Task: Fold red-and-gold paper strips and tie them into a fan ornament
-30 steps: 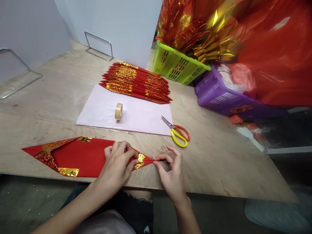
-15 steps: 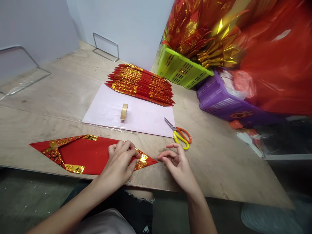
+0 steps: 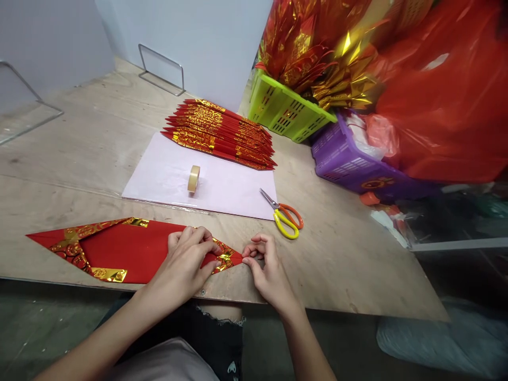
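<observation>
A long folded red paper [image 3: 135,248] with gold-printed edges and pointed ends lies near the table's front edge. My left hand [image 3: 186,259] rests on its right part, with fingers and thumb closed on the folded flaps there. At the right tip, my right hand [image 3: 265,267] pinches the point between thumb and forefinger. Beyond the paper, a roll of clear tape [image 3: 193,179] stands on a white sheet [image 3: 230,193]. Scissors [image 3: 283,214] with orange and yellow handles lie at the sheet's right corner.
A stack of folded red and gold papers [image 3: 220,132] sits at the sheet's back edge. Behind it are a green basket [image 3: 289,108] of shiny folded papers and a purple basket [image 3: 345,159] with plastic bags. Two wire bookends [image 3: 162,79] stand against white panels.
My right hand has moved onto the paper's right tip and closed on it. The left hand stays on the flaps. The whole view has shifted slightly.
</observation>
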Demonstrator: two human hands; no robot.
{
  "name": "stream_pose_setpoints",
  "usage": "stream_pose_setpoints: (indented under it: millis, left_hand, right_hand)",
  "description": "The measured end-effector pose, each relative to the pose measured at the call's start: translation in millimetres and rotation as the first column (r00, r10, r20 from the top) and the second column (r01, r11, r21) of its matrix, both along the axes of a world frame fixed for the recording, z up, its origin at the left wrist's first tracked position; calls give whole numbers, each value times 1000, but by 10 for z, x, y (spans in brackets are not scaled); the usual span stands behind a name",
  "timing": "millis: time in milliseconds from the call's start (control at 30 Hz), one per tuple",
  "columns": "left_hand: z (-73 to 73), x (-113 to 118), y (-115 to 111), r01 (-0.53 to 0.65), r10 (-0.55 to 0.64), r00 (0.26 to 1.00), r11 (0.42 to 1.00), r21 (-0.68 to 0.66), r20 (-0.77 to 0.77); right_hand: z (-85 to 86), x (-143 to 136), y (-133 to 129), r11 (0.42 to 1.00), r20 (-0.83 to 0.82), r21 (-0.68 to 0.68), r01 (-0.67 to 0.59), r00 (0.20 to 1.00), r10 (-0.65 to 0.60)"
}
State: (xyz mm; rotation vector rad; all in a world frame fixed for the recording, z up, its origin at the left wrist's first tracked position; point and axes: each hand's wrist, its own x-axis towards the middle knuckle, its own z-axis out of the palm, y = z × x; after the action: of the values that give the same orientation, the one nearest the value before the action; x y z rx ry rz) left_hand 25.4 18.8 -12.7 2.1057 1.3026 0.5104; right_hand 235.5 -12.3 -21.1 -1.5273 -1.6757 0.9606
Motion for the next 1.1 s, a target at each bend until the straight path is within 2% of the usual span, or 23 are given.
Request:
stream_pose_setpoints:
  millis: [133,233,300,367,500,667,900,1100]
  left_hand:
    - [11,2,12,-25,26,1000,999,-44,7]
    - [18,8,10,-33,34,999,998,-50,16]
    - [22,8,5,-32,33,999,998,-49,20]
    - [27,6,0,-33,34,999,998,-57,18]
    - [33,1,-7,-31,33,999,996,-80,20]
    - [8,-1,-13,-39,42,998,997,-71,48]
    - [-13,-4,-10,-41,46,997,996,-73,58]
    - [-3,10,4,-47,52,998,995,-90,44]
  right_hand:
    - [122,-56,-16,999,-4,-37,5,1000,-5]
    - [279,-152,43,986,-128,-158,-61,991,41]
    - [352,-215,127,939,-226,-302,-162,970,94]
    - [376,-256,229,867,-282,-440,-234,953,114]
    - [337,-279,386,769,-293,-587,-253,952,89]
    - [310,-311,439,729,-243,-640,-242,964,107]
    - [290,-348,441,727,-193,-668,-159,981,37]
    - [288,-364,431,737,-164,-663,-131,986,27]
